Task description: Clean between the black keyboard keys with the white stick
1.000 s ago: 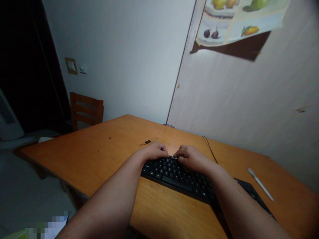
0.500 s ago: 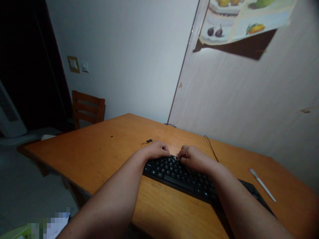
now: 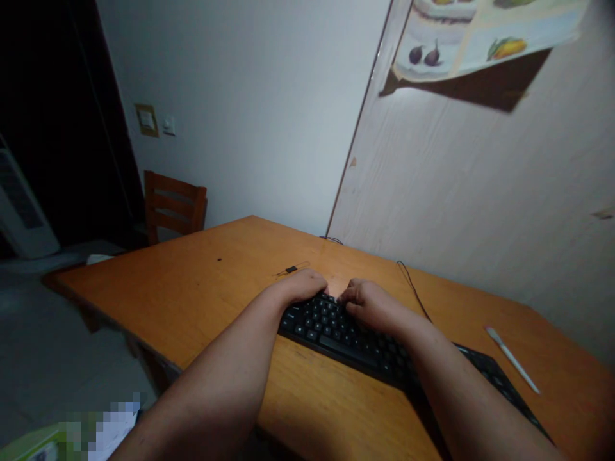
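A black keyboard lies at a slant on the wooden table under both my hands. My left hand is closed at its far left edge, fingers curled down over that edge and partly hidden. Close by on the right, my right hand bends over the upper rows of keys. Its thumb and fingers are pinched together, with a small pale spot at the tips, too small to name. My right forearm covers part of the keyboard's right side.
Behind my left hand lies a small black piece with thin wire loops. A white-handled brush rests to the right on the table. A black cable runs behind the keyboard. A wooden chair stands at the far left.
My left hand has flattened and its fingers have gone down over the keyboard's far edge. The right hand stays pinched over nearly the same keys. The view has shifted slightly.
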`<state>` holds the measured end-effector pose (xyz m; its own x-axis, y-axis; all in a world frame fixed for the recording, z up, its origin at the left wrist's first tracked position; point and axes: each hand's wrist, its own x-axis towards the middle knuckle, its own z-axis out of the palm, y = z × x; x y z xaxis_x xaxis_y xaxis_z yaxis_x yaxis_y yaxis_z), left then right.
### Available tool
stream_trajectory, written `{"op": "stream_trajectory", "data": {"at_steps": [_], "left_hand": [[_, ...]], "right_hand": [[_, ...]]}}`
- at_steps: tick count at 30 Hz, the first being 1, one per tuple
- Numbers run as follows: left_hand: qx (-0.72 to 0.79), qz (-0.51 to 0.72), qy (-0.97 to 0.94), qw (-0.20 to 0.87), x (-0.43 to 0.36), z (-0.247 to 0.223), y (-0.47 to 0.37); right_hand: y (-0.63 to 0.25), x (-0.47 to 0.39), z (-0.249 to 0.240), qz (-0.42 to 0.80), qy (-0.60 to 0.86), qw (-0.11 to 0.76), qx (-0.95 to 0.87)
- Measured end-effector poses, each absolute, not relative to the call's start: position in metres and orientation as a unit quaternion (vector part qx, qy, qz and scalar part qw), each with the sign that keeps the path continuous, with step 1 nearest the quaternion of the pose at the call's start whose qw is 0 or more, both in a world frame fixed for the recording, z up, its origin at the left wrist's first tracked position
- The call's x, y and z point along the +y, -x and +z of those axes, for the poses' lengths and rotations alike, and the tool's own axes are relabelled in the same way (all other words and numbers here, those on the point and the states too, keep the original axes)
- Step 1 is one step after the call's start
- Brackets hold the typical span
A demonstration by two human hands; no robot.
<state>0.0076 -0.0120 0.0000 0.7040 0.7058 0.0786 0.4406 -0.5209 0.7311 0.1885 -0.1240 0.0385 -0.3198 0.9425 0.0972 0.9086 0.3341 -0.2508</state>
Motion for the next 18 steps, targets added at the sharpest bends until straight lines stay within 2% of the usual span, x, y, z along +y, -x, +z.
{"op": "stream_trajectory", "data": {"at_steps": [8, 18], "left_hand": [[0.348, 0.194, -0.851, 0.343, -0.007, -0.001, -0.009], [0.356, 0.192, -0.840, 0.361, -0.012, 0.004, -0.008]], "right_hand": [[-0.178, -0.117, 0.029, 0.023, 0.524, 0.191, -0.830], [-0.171, -0.122, 0.036, 0.014, 0.546, 0.089, -0.833]]}}
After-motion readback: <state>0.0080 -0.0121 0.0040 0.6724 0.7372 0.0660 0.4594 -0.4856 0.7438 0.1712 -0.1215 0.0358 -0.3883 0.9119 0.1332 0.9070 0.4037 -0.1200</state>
